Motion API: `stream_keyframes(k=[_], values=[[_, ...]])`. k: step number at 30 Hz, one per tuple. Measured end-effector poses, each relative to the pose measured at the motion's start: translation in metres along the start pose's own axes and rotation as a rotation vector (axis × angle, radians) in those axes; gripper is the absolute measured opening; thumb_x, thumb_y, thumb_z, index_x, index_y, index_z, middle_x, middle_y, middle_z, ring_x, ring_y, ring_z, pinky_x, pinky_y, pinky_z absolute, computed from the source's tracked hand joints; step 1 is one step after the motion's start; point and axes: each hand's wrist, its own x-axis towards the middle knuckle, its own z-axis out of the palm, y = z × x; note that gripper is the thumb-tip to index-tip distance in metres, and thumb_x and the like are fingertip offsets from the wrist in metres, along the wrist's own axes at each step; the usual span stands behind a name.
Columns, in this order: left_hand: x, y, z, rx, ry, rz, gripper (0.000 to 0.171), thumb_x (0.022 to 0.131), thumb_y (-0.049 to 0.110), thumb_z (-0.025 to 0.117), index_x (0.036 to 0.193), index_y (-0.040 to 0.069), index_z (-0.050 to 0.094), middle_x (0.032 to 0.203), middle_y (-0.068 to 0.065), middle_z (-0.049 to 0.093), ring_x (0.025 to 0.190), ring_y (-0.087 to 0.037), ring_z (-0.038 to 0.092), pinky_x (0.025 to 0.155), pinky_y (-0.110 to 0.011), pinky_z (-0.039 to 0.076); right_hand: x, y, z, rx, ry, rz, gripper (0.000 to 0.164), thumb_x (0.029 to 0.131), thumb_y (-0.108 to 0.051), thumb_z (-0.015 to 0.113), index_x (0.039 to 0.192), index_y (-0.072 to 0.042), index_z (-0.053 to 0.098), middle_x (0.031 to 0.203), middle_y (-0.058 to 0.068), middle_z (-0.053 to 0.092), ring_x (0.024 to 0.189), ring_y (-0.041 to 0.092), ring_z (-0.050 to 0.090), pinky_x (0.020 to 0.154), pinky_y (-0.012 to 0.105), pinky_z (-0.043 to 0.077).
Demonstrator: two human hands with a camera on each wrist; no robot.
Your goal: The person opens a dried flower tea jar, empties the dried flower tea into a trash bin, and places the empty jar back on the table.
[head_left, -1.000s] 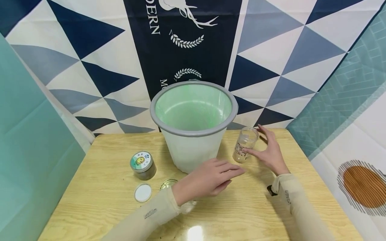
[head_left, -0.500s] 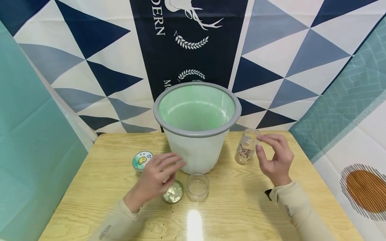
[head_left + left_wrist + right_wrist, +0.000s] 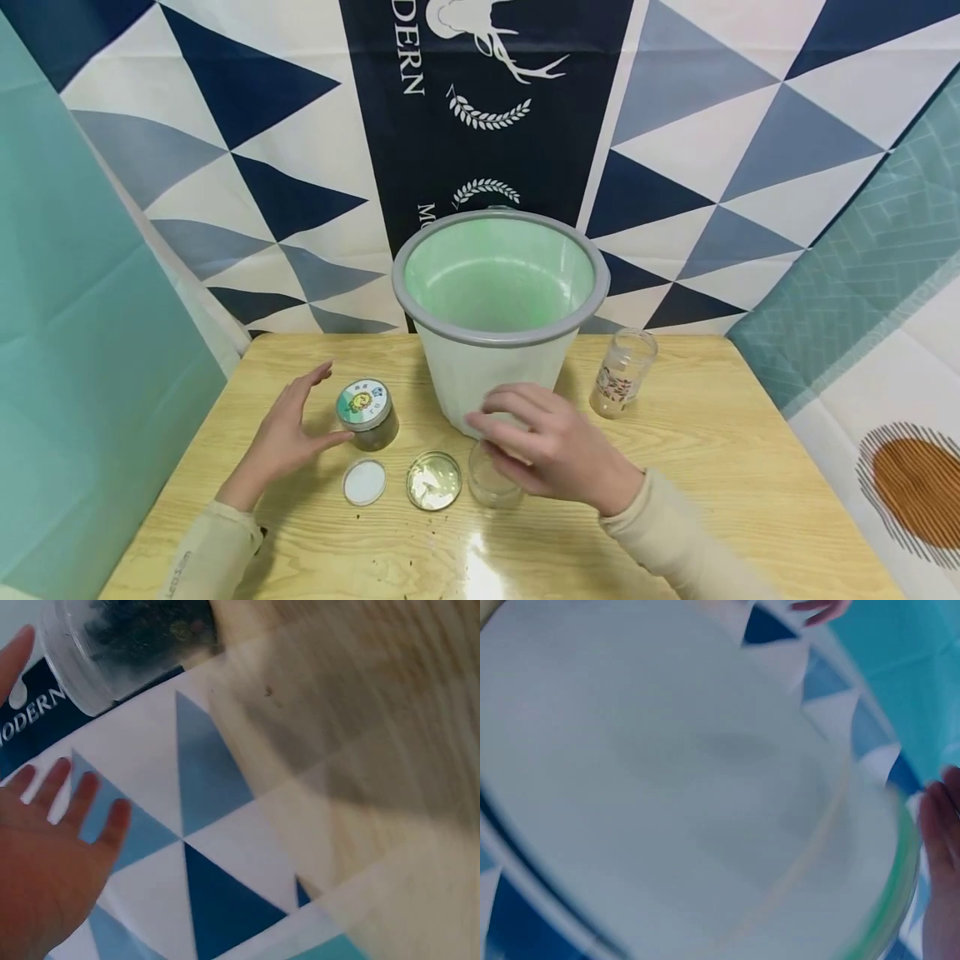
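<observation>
Beside a round clear jar [image 3: 377, 429] with a green and white printed lid [image 3: 363, 402], my left hand [image 3: 281, 442] is spread, thumb close to the jar. Whether the thumb touches it I cannot tell. In the left wrist view the jar [image 3: 142, 652] shows dark, dried-looking contents, with my left hand [image 3: 56, 862] apart from it. My right hand [image 3: 558, 446], loosely bent, hovers over a low clear container [image 3: 491, 492] and partly hides it. The right wrist view has this hand [image 3: 941, 855] at its edge. A tall clear jar [image 3: 622, 375] with a printed band stands at right.
A large white bucket [image 3: 487, 375] with a grey rim stands at the table's back. A white disc [image 3: 365, 482] and a shiny gold lid [image 3: 434, 481] lie in front. Dark crumbs dot the wooden table [image 3: 712, 467]. Patterned cloth [image 3: 300, 167] hangs behind.
My right hand has left the tall clear jar and crossed left over the low container. My left hand has swung left, from the middle to the lidded jar's left side.
</observation>
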Motion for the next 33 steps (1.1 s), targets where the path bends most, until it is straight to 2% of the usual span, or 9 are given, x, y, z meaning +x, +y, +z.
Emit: stream_keyframes(k=[3, 6, 9, 12, 16, 19, 23, 29, 33], values=[[0.003, -0.007, 0.005, -0.071, -0.082, -0.086, 0.119, 0.077, 0.036, 0.093, 0.166, 0.013, 0.018, 0.161, -0.021, 0.038, 0.147, -0.043, 0.036, 0.114, -0.069, 0.034, 0.011, -0.008, 0.015, 0.041, -0.221, 0.077, 0.036, 0.093, -0.020, 0.073, 0.127, -0.011, 0.070, 0.117, 0.005, 0.068, 0.108, 0.021, 0.065, 0.099, 0.033, 0.055], [0.009, -0.010, 0.007, -0.147, -0.162, -0.131, 0.118, 0.080, 0.036, 0.090, 0.165, 0.004, 0.014, 0.161, -0.026, 0.035, 0.148, -0.046, 0.034, 0.117, -0.066, 0.033, 0.023, -0.009, 0.031, 0.049, -0.337, 0.116, 0.045, 0.092, -0.026, 0.078, 0.134, -0.013, 0.067, 0.126, 0.005, 0.066, 0.115, 0.020, 0.062, 0.102, 0.032, 0.053], [0.015, -0.011, 0.011, -0.226, -0.217, -0.169, 0.114, 0.082, 0.034, 0.089, 0.162, -0.001, 0.016, 0.160, -0.028, 0.035, 0.146, -0.049, 0.037, 0.117, -0.066, 0.034, 0.034, -0.006, 0.045, 0.045, -0.417, 0.156, 0.052, 0.092, -0.032, 0.078, 0.139, -0.015, 0.064, 0.132, 0.006, 0.063, 0.120, 0.020, 0.060, 0.104, 0.033, 0.052], [0.019, -0.013, 0.018, -0.284, -0.248, -0.193, 0.112, 0.081, 0.032, 0.090, 0.160, 0.000, 0.018, 0.158, -0.028, 0.038, 0.144, -0.050, 0.040, 0.117, -0.068, 0.033, 0.041, -0.002, 0.056, 0.045, -0.476, 0.205, 0.057, 0.092, -0.035, 0.078, 0.143, -0.018, 0.060, 0.136, 0.004, 0.060, 0.123, 0.019, 0.058, 0.107, 0.032, 0.050], [0.025, -0.014, 0.031, -0.320, -0.276, -0.178, 0.108, 0.078, 0.030, 0.093, 0.156, 0.000, 0.023, 0.152, -0.025, 0.045, 0.139, -0.045, 0.047, 0.116, -0.065, 0.035, 0.041, 0.002, 0.068, 0.052, -0.507, 0.259, 0.059, 0.091, -0.036, 0.079, 0.145, -0.020, 0.059, 0.135, 0.001, 0.060, 0.122, 0.017, 0.058, 0.105, 0.031, 0.050], [0.028, -0.014, 0.039, -0.340, -0.266, -0.164, 0.103, 0.075, 0.026, 0.095, 0.151, 0.001, 0.031, 0.145, -0.022, 0.052, 0.134, -0.040, 0.053, 0.115, -0.061, 0.039, 0.039, 0.004, 0.073, 0.055, -0.523, 0.285, 0.063, 0.090, -0.036, 0.080, 0.147, -0.022, 0.058, 0.135, 0.002, 0.059, 0.121, 0.017, 0.058, 0.104, 0.031, 0.051], [0.028, -0.012, 0.040, -0.327, -0.213, -0.173, 0.096, 0.070, 0.021, 0.097, 0.147, 0.003, 0.042, 0.140, -0.019, 0.059, 0.130, -0.038, 0.057, 0.113, -0.060, 0.042, 0.036, 0.005, 0.073, 0.064, -0.540, 0.294, 0.067, 0.090, -0.038, 0.080, 0.150, -0.024, 0.054, 0.136, 0.002, 0.058, 0.121, 0.017, 0.058, 0.104, 0.033, 0.051], [0.023, -0.005, 0.030, -0.261, -0.088, -0.197, 0.097, 0.067, 0.023, 0.099, 0.148, 0.004, 0.047, 0.138, -0.019, 0.057, 0.128, -0.039, 0.056, 0.112, -0.061, 0.042, 0.032, 0.007, 0.065, 0.094, -0.504, 0.289, 0.063, 0.092, -0.035, 0.079, 0.149, -0.023, 0.056, 0.136, 0.002, 0.059, 0.122, 0.018, 0.058, 0.103, 0.033, 0.053], [0.015, 0.008, 0.019, -0.264, 0.004, -0.193, 0.099, 0.067, 0.025, 0.099, 0.148, 0.005, 0.047, 0.133, -0.016, 0.051, 0.124, -0.035, 0.053, 0.111, -0.060, 0.042, 0.026, 0.007, 0.057, 0.115, -0.465, 0.286, 0.058, 0.093, -0.032, 0.078, 0.146, -0.021, 0.059, 0.134, 0.001, 0.060, 0.122, 0.017, 0.058, 0.104, 0.032, 0.052]])
